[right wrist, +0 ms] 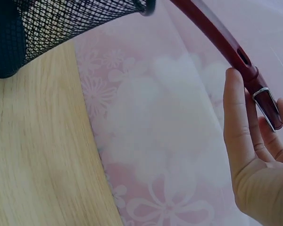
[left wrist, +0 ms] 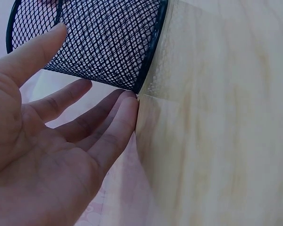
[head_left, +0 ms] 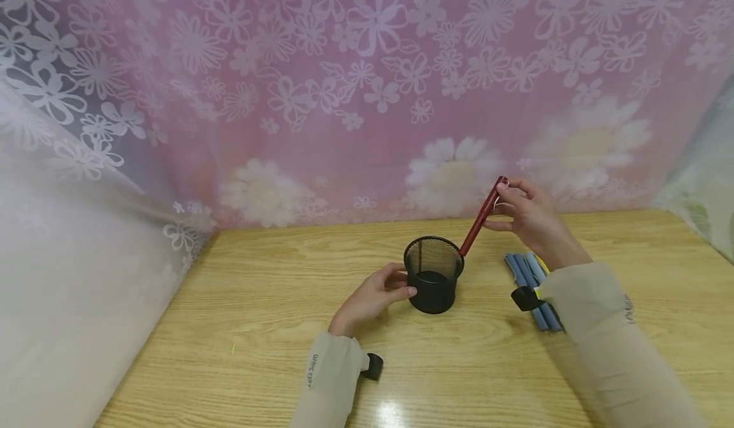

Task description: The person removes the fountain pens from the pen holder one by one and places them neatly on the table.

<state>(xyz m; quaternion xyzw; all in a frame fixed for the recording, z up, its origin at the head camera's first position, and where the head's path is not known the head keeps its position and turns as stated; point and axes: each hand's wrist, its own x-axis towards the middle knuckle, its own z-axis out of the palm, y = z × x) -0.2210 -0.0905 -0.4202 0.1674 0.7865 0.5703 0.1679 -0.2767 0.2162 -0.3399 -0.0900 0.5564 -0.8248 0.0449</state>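
A black mesh pen cup [head_left: 434,294] stands upright on the table. My left hand [head_left: 369,297] holds its left side, thumb toward the front and fingers behind; in the left wrist view the thumb overlaps the mesh [left wrist: 108,42]. With my right hand [head_left: 533,221] I pinch a dark red pen [head_left: 480,221] near its upper end, where a metal clip [right wrist: 264,106] shows in the right wrist view. The pen slants down to the left, its lower end at the cup's right rim. Whether that tip is inside or outside the rim I cannot tell.
A blue ribbed bundle [head_left: 522,269] with a bit of yellow lies on the right, partly covered by my right sleeve [head_left: 596,300]. Behind the wooden table [head_left: 258,326] hangs a pink flowered curtain [head_left: 321,141]; pale cloth [head_left: 74,275] hangs along the left side.
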